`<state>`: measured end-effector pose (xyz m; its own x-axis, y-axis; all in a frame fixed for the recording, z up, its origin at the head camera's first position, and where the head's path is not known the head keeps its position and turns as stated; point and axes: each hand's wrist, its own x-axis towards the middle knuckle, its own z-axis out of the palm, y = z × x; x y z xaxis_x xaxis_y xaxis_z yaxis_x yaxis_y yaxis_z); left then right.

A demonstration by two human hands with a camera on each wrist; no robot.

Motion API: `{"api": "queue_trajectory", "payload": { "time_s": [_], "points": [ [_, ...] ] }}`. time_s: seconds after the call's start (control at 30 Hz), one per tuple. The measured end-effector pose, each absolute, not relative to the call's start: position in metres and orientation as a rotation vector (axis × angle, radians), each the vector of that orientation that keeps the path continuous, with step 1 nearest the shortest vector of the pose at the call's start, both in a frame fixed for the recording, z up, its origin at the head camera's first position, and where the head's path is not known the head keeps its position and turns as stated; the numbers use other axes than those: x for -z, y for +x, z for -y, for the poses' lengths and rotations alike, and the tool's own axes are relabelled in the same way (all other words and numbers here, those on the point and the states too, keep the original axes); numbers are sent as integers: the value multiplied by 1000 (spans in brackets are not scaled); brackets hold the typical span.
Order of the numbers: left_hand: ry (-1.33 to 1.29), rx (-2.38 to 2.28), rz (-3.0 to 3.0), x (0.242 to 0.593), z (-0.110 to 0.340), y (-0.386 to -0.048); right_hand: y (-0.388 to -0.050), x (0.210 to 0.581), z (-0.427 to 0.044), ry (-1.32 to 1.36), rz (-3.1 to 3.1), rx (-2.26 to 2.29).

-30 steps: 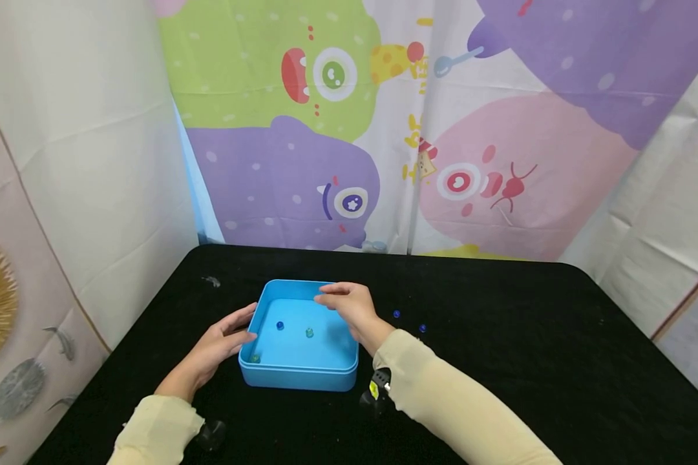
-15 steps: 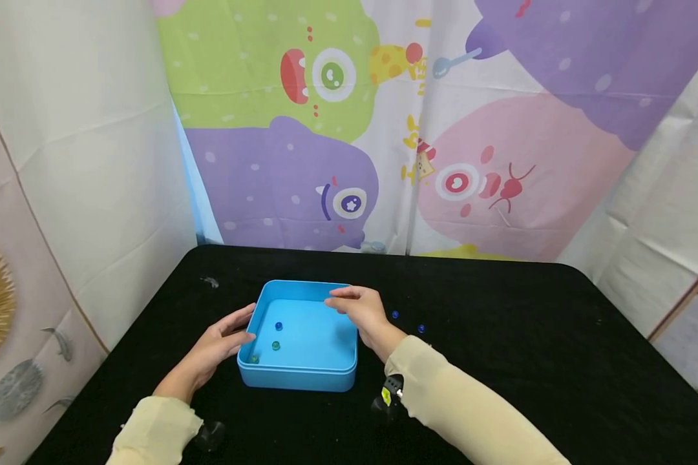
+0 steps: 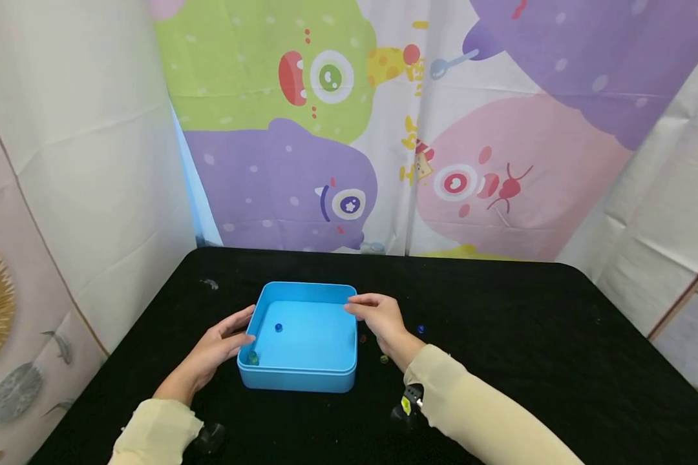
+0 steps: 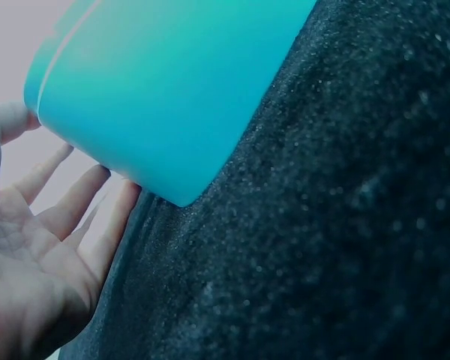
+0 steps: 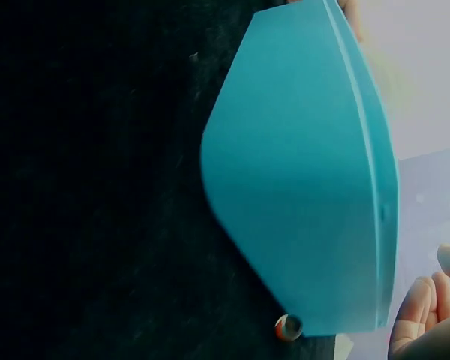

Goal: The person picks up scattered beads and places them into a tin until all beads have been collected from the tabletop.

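Note:
A light-blue open box (image 3: 296,380) sits on the black table. My left hand (image 3: 218,345) touches its left side, fingers straight along the outer wall and thumb at the rim; in the left wrist view the palm of the left hand (image 4: 45,270) stands away from the wall. My right hand (image 3: 380,320) hovers at the right rim, holding nothing visible; its thumb is apart from its fingers (image 5: 424,304). Inside the box lie a small blue bead (image 3: 278,328) and greenish beads (image 3: 253,358) close together in the front left corner.
Right of the box, on the table (image 3: 500,361), lie an orange bead (image 3: 363,338), a yellow-green bead (image 3: 384,359) and a blue bead (image 3: 421,329). A white scrap (image 3: 209,283) is at the back left. A cartoon curtain (image 3: 302,181) hangs behind the table.
My right hand has moved right, from above the box to its right rim. A green bead has rolled to the front left corner. Orange and yellow-green beads now show; one blue bead is hidden.

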<state>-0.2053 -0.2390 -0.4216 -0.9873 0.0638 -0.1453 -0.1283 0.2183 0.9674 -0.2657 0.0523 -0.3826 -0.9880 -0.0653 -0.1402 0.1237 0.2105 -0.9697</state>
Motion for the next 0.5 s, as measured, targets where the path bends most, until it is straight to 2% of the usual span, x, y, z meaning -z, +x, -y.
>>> {"api": "queue_trajectory", "payload": {
  "time_s": [0.5],
  "points": [
    [-64,-1885,-2309,420,239,-205,-263,394,-88,145,-2307,1931]
  ]
}}
